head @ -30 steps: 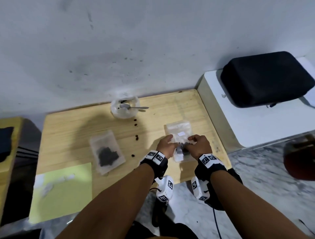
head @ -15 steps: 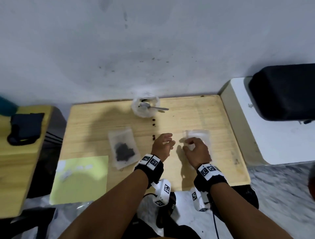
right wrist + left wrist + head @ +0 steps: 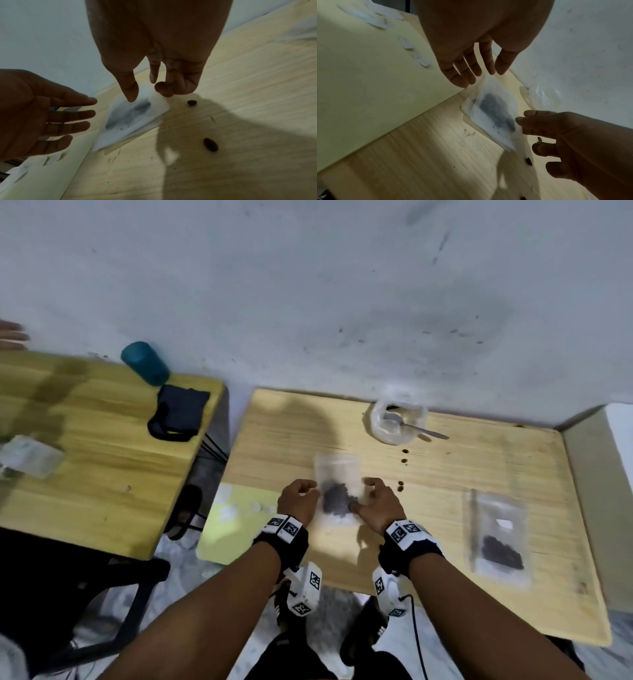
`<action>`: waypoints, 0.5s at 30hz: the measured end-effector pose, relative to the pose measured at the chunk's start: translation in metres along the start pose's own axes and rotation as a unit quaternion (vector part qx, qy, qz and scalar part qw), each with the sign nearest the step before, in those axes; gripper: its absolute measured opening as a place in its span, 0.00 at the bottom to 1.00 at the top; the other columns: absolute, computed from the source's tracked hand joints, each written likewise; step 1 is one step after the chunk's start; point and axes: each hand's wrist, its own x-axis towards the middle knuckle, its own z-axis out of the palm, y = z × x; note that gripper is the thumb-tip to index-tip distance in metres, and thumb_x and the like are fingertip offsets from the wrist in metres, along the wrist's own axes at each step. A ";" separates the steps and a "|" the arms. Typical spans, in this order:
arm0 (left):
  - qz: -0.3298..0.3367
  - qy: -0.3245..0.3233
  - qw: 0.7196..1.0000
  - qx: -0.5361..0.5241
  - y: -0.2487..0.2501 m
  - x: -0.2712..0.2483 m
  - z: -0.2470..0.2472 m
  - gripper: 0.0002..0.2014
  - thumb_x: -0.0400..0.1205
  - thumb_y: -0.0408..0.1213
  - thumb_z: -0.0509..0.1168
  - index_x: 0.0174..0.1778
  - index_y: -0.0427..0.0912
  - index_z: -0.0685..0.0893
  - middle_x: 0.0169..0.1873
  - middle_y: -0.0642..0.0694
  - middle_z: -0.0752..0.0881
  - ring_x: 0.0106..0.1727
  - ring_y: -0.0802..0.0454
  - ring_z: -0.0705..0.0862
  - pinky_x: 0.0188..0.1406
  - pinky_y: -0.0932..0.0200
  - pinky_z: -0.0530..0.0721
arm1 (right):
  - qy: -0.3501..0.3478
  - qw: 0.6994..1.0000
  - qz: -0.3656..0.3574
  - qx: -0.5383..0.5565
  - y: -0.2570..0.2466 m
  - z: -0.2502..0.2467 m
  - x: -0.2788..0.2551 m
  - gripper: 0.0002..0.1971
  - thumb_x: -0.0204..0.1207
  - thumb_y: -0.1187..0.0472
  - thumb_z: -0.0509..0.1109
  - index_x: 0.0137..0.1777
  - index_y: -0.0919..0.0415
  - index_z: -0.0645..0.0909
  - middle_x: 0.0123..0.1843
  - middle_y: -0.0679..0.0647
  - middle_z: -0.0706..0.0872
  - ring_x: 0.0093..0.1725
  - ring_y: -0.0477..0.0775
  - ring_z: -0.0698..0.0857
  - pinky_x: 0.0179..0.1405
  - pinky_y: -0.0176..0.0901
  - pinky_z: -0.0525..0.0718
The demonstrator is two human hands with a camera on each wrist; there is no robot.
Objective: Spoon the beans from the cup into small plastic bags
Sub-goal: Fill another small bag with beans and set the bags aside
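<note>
A small clear bag with dark beans [image 3: 337, 493] lies flat in the middle of the wooden table [image 3: 479, 474]. My left hand [image 3: 297, 498] hovers at its left edge with relaxed, nearly straight fingers [image 3: 467, 75] and holds nothing. My right hand [image 3: 375, 501] is at the bag's right edge; its thumb [image 3: 130, 93] touches the bag [image 3: 133, 116], and the other fingers curl beside the corner. The plastic cup [image 3: 397, 421] with the spoon [image 3: 423, 432] stands at the back. A second bag with beans [image 3: 500, 539] lies to the right.
Loose beans [image 3: 404, 462] lie between the cup and my right hand, with two [image 3: 210, 144] close to it. A pale yellow sheet [image 3: 236, 525] covers the table's front left corner. A second table [image 3: 102, 474] stands to the left with a teal cylinder [image 3: 145, 362].
Both hands let go of the bag on the right and moved left to the bag in the middle. My head has turned left, which brings the second table into view.
</note>
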 end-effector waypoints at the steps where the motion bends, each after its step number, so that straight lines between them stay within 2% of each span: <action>1: -0.008 -0.016 1.000 0.006 -0.001 0.002 -0.001 0.09 0.78 0.35 0.69 0.53 0.44 0.86 0.54 0.44 0.86 0.54 0.45 0.83 0.52 0.56 0.80 | -0.003 1.000 0.006 -0.002 -0.002 0.003 0.002 0.32 0.72 0.53 0.76 0.75 0.52 0.71 0.71 0.59 0.78 0.65 0.60 0.81 0.54 0.41 0.76; 3: -0.027 -0.057 0.998 0.005 -0.001 0.004 0.002 0.07 0.77 0.37 0.69 0.51 0.47 0.86 0.55 0.43 0.87 0.57 0.41 0.84 0.54 0.47 0.84 | -0.001 1.000 0.016 0.001 -0.003 0.007 0.004 0.27 0.73 0.54 0.76 0.71 0.54 0.76 0.71 0.58 0.80 0.65 0.59 0.81 0.54 0.38 0.75; 6: -0.042 -0.080 0.996 -0.007 0.000 0.006 0.006 0.05 0.77 0.34 0.69 0.46 0.47 0.87 0.53 0.40 0.89 0.57 0.40 0.85 0.58 0.45 0.84 | 0.023 0.999 0.032 0.012 -0.002 0.010 0.005 0.24 0.73 0.53 0.76 0.69 0.58 0.81 0.72 0.55 0.81 0.68 0.58 0.82 0.57 0.35 0.74; 8: -0.043 -0.078 0.996 -0.031 0.001 0.008 0.005 0.05 0.77 0.32 0.69 0.44 0.46 0.87 0.48 0.41 0.89 0.53 0.40 0.85 0.53 0.48 0.86 | 0.042 0.999 0.031 0.013 -0.002 0.011 0.004 0.24 0.73 0.53 0.75 0.69 0.59 0.81 0.72 0.55 0.81 0.68 0.58 0.81 0.60 0.36 0.74; 9: -0.045 -0.082 0.995 -0.045 0.002 0.007 0.004 0.05 0.78 0.31 0.69 0.44 0.45 0.87 0.43 0.43 0.89 0.48 0.41 0.85 0.44 0.53 0.86 | 0.048 0.998 0.029 0.015 -0.002 0.011 0.003 0.24 0.73 0.53 0.75 0.68 0.60 0.82 0.72 0.56 0.81 0.68 0.58 0.81 0.60 0.36 0.74; 11: -0.051 -0.088 0.992 -0.074 0.003 0.005 0.002 0.06 0.78 0.30 0.68 0.43 0.45 0.88 0.34 0.47 0.86 0.37 0.47 0.83 0.26 0.63 0.79 | 0.061 0.997 0.025 0.032 -0.001 0.011 0.002 0.23 0.73 0.53 0.76 0.67 0.60 0.82 0.71 0.56 0.81 0.68 0.58 0.81 0.59 0.36 0.74; 13: -0.039 -0.084 0.991 -0.097 0.006 0.002 0.001 0.09 0.77 0.27 0.67 0.40 0.47 0.88 0.32 0.50 0.85 0.33 0.53 0.81 0.24 0.66 0.75 | 0.089 0.994 0.018 0.054 -0.001 0.011 -0.001 0.20 0.74 0.54 0.76 0.64 0.59 0.83 0.67 0.55 0.83 0.65 0.56 0.82 0.57 0.35 0.73; 15: -0.012 -0.077 0.990 -0.120 0.012 -0.003 -0.002 0.11 0.75 0.23 0.67 0.47 0.41 0.89 0.34 0.52 0.85 0.34 0.56 0.80 0.28 0.67 0.75 | 0.123 0.989 -0.005 0.076 -0.003 0.013 -0.004 0.14 0.74 0.55 0.77 0.59 0.55 0.86 0.63 0.54 0.84 0.62 0.55 0.83 0.56 0.36 0.75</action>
